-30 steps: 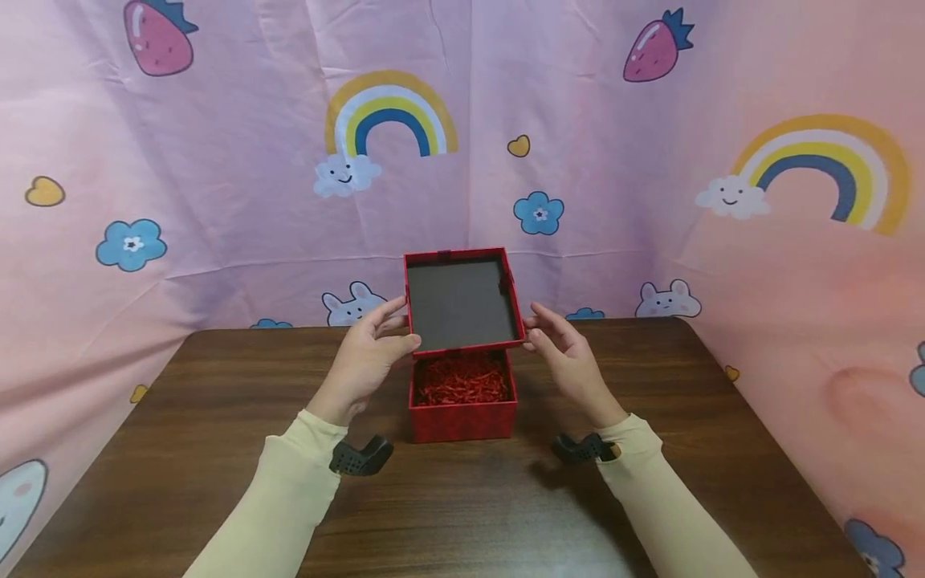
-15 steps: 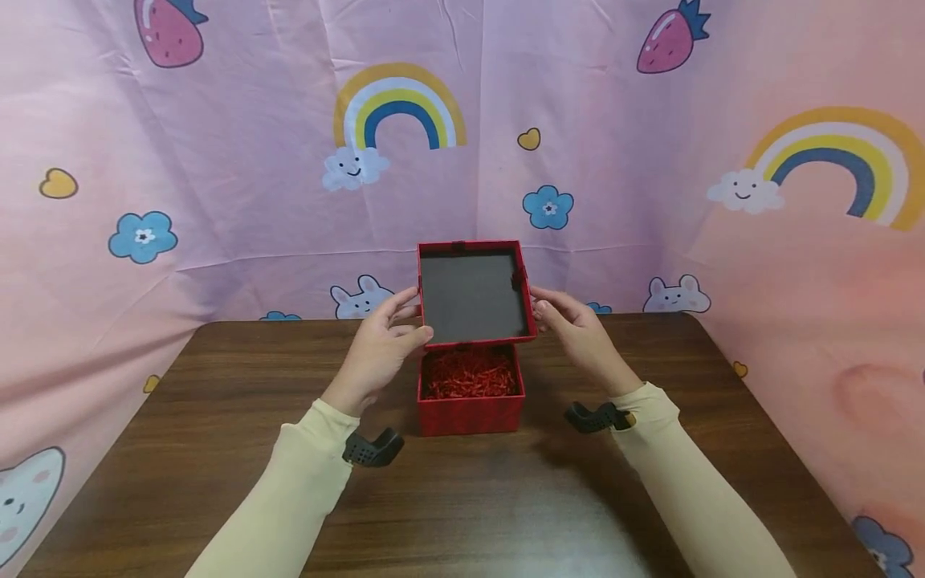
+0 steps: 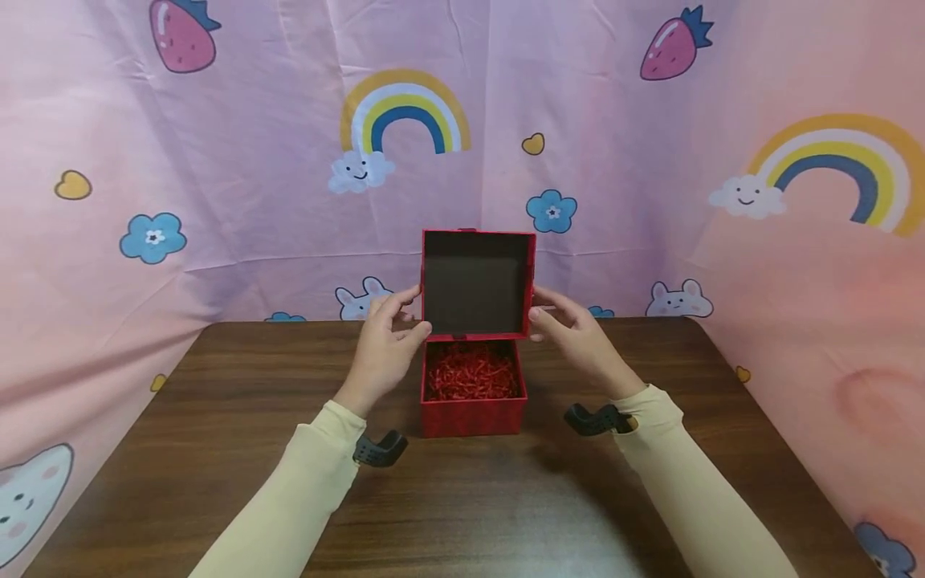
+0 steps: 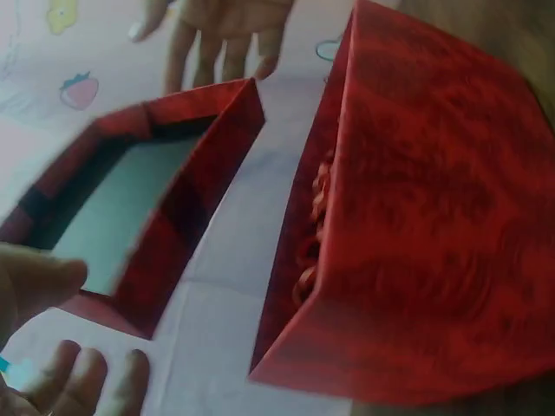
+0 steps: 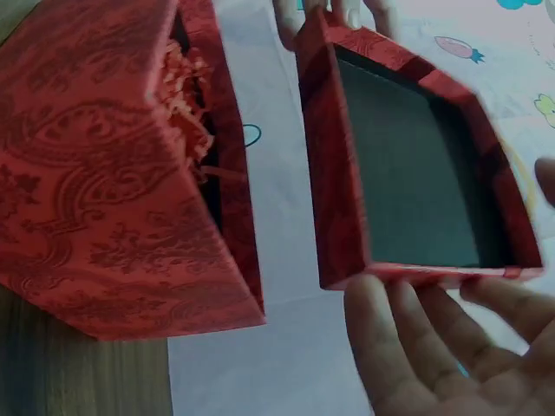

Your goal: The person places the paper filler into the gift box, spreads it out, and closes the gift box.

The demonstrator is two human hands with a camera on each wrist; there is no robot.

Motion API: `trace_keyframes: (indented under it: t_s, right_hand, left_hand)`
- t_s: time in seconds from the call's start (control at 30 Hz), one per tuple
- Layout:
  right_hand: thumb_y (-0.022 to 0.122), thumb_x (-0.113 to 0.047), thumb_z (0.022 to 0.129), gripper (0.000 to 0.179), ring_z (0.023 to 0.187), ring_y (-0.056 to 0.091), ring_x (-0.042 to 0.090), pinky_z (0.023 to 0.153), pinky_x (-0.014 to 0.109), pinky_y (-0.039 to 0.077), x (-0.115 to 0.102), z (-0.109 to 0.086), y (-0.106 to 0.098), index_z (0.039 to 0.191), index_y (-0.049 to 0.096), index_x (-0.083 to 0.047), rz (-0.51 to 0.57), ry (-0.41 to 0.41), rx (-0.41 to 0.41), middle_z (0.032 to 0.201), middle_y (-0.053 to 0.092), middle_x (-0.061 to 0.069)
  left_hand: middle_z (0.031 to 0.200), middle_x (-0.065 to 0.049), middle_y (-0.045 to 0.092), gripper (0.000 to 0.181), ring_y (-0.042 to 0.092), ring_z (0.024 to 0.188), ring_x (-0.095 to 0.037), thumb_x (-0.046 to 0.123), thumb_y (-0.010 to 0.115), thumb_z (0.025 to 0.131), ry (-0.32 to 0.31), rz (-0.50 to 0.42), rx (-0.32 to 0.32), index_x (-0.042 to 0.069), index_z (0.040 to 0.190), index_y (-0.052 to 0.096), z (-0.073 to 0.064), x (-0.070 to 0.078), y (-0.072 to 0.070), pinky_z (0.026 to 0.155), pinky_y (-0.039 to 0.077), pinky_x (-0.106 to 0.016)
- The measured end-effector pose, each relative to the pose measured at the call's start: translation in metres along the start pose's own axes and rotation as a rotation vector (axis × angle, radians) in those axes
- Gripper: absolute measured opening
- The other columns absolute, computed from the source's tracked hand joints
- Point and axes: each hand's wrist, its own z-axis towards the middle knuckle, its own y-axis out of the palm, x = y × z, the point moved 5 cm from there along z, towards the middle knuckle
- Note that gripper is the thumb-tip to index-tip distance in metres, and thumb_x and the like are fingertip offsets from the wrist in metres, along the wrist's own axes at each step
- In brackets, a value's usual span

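A red patterned gift box point(image 3: 473, 417) stands on the table with its top off, filled with red shredded paper point(image 3: 473, 372). Its square red lid point(image 3: 477, 282) is held up above and behind the box, tilted so the dark inside faces me. My left hand point(image 3: 381, 345) grips the lid's left side, thumb over the near edge. On the other side, my right hand point(image 3: 578, 337) holds the lid by its edge, its thumb by the lower corner. The lid point(image 5: 425, 165) shows apart from the box point(image 5: 104, 165) in the right wrist view. Behind the lid, the fingertips are partly hidden.
The dark wooden table point(image 3: 253, 449) reaches back to a pink and purple printed cloth point(image 3: 289, 160), which hangs behind and along both sides. A black strap mount point(image 3: 381, 449) sits on the left wrist, another strap mount point(image 3: 596, 419) on the right.
The lid has tilted more upright, its inside turning towards me. My right hand, apart from the lid's side a second ago, has come against it. The head view has shifted slightly.
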Motion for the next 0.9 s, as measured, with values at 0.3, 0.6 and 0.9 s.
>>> trace_keyframes:
  t_s: [0.3, 0.6, 0.9]
  right_hand:
    - [0.054, -0.017, 0.107, 0.049, 0.143, 0.048, 0.031, 0.113, 0.038, 0.047, -0.004, -0.004, 0.002, 0.154, 0.042, -0.009, 0.038, -0.19, -0.036, 0.155, 0.048, 0.011]
    - [0.06, -0.004, 0.101, 0.054, 0.146, 0.042, 0.024, 0.114, 0.025, 0.043, 0.001, -0.011, 0.003, 0.151, 0.038, 0.0, 0.016, -0.339, -0.069, 0.165, 0.035, 0.013]
    - [0.068, -0.015, 0.098, 0.067, 0.149, 0.039, 0.023, 0.121, 0.039, 0.037, 0.011, -0.025, 0.01, 0.157, 0.037, -0.01, -0.055, -0.377, -0.178, 0.168, 0.031, 0.005]
  left_hand:
    - [0.146, -0.014, 0.049, 0.059, 0.048, 0.136, -0.026, 0.039, 0.051, 0.108, 0.09, -0.012, -0.066, 0.01, 0.159, 0.04, -0.004, 0.006, -0.003, 0.114, 0.045, -0.047]
    - [0.152, -0.02, 0.046, 0.065, 0.043, 0.143, -0.03, 0.04, 0.059, 0.103, 0.024, -0.288, -0.187, 0.002, 0.149, 0.033, -0.009, 0.0, 0.004, 0.122, 0.034, -0.047]
    - [0.165, -0.005, 0.036, 0.086, 0.034, 0.152, -0.024, 0.048, 0.073, 0.095, 0.08, -0.284, -0.221, 0.016, 0.163, 0.031, -0.015, -0.014, -0.008, 0.125, 0.029, -0.041]
